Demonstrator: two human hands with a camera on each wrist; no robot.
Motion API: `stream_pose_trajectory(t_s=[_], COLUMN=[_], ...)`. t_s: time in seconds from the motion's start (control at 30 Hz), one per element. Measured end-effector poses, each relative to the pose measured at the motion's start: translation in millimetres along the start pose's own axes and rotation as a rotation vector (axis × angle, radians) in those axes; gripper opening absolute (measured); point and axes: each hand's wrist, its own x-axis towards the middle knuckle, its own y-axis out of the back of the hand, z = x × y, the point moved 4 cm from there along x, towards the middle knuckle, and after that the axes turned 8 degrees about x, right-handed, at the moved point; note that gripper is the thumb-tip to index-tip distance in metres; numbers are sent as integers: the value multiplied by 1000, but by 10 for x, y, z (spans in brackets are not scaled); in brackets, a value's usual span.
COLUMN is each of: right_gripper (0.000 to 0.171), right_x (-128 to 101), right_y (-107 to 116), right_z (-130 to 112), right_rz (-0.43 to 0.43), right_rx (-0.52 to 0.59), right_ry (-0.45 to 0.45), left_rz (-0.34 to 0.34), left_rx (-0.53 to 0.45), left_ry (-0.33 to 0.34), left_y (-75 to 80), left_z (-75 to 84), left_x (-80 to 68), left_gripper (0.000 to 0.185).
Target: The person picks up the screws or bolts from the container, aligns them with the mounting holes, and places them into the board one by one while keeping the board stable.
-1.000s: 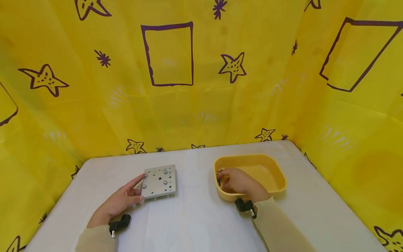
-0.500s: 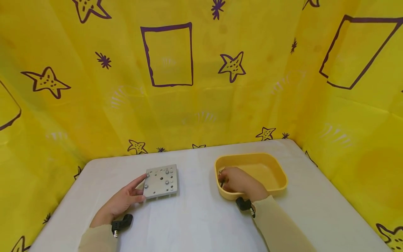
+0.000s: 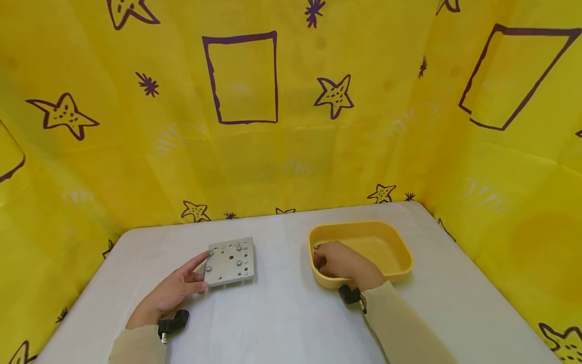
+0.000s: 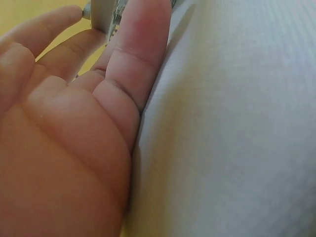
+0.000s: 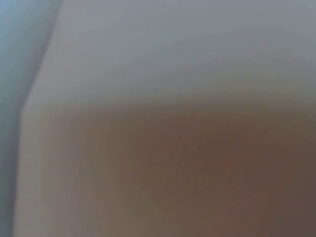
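Note:
In the head view, my left hand holds a square grey metal plate by its left edge, thumb at the near corner and a finger at the far one. Several bolts with round heads stand in the plate, among open holes. A bolt end and the plate's edge show past the fingers in the left wrist view. My right hand reaches into the left end of a yellow tray, fingers curled down over small dark metal pieces. Its fingertips are hidden, so I cannot tell whether it grips one.
A white cloth covers the table. Yellow curtains with drawn stars enclose its back and sides. Black wrist cameras sit on both wrists. The right wrist view is blurred, filled by something very close.
My right fingers have curled further down in the tray's left end, covering more of the dark pieces. The left hand and the plate stay in place, apart from slight camera sway.

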Motion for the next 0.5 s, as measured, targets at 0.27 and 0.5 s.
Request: stream_pose_trajectory(t_s=[0.27, 0.5], right_gripper=[20, 17], right_x=[4, -67], right_y=[17, 163], right_z=[-62, -49], right_rz=[10, 163], right_rx=[-68, -21], right_ry=[4, -59], left_rz=[6, 15], left_rx=[-1, 11], left_ry=[0, 6], left_y=[6, 11], left_z=[-1, 5], left_x=[10, -3], left_gripper=[91, 90])
